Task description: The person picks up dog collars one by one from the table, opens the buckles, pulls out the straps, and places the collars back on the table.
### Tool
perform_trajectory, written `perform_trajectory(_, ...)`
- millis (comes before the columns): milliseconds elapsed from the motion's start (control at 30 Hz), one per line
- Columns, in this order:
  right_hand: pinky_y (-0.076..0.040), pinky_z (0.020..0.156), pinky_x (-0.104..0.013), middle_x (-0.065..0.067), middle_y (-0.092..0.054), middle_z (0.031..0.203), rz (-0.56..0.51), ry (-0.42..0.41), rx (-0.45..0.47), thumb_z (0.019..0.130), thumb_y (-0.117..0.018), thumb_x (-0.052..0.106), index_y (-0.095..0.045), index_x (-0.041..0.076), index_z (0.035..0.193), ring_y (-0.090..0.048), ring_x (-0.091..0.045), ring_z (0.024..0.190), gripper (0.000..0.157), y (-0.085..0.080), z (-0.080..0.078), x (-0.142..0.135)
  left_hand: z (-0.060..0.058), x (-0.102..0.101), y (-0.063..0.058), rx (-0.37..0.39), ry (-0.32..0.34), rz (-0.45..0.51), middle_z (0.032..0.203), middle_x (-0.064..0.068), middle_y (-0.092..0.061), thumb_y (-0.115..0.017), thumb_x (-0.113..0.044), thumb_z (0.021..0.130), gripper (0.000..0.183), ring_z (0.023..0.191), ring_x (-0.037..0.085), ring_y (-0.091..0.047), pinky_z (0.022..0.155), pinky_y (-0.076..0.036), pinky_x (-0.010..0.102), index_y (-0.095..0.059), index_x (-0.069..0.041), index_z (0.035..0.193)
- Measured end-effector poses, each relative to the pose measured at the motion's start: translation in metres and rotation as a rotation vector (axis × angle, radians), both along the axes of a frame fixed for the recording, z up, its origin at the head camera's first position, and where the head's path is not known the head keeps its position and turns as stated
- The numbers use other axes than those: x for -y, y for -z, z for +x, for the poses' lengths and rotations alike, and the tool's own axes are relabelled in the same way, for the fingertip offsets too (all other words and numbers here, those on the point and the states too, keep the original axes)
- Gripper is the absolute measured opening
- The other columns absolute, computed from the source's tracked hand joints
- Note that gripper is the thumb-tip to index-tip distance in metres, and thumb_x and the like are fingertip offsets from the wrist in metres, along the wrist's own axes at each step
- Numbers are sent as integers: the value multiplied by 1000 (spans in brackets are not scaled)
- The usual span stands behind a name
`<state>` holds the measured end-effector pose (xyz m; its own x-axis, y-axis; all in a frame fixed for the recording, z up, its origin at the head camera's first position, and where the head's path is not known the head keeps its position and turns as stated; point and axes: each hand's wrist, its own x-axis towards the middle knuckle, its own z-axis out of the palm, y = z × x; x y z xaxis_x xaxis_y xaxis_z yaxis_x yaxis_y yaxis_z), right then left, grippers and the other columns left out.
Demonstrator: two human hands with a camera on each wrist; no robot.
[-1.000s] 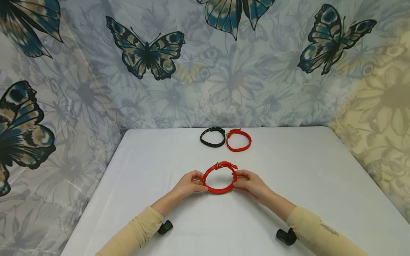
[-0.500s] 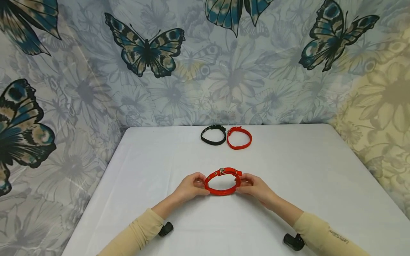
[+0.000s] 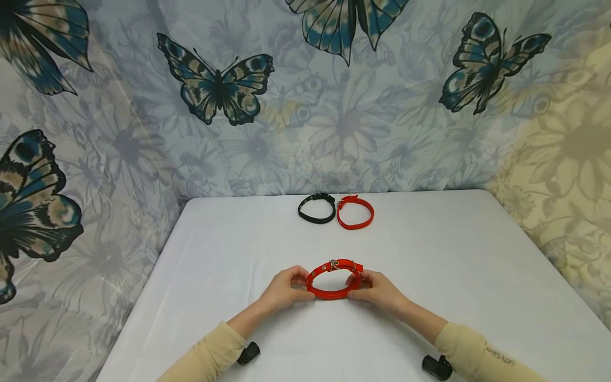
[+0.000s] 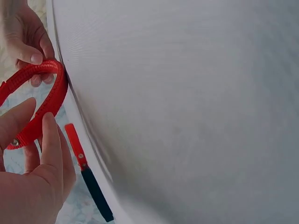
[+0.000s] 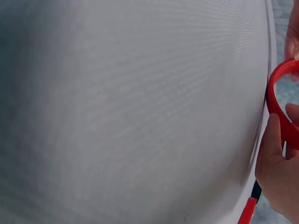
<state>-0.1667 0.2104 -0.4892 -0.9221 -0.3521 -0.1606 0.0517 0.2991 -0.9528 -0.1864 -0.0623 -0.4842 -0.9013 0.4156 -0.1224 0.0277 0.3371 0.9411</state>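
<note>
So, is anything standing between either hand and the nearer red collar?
Nothing visible: the left hand and right hand hold the nearer red collar at opposite sides. The black collar and second red collar lie farther back.

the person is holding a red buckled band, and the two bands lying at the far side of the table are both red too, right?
Not quite: at the far side of the table, the left band is black, and only the right band is red, as the head view shows. The person is indeed holding a red buckled band.
</note>
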Motion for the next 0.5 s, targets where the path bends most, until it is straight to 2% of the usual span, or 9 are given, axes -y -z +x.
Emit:
perform_trajectory(133,-51,75,-28,-10,-67,100,17,22,1,87,-72,10,-64,-3,112,-55,-23,94,29,4,4,-3,3,-7,2,-63,39,-38,97,3,-69,-81,-7,77,28,94,17,-64,84,-45,36,-65,-9,100)
perform_trajectory(300,-49,77,-32,-8,-67,100,44,37,-13,88,-72,11,-65,-1,110,-55,-22,96,26,6,5,-3,6,-12,1,-131,66,-69,95,1,-69,-79,-5,78,21,91,18,-64,77,-47,32,-67,-8,96)
perform_trajectory(500,-48,80,-34,-7,-66,99,49,7,-51,87,-72,10,-66,0,107,-55,-24,98,23,2,4,-1,6,-11,1,-194,55,-106,88,-7,-68,-77,-3,80,16,90,17,-65,78,-48,34,-69,-11,90)
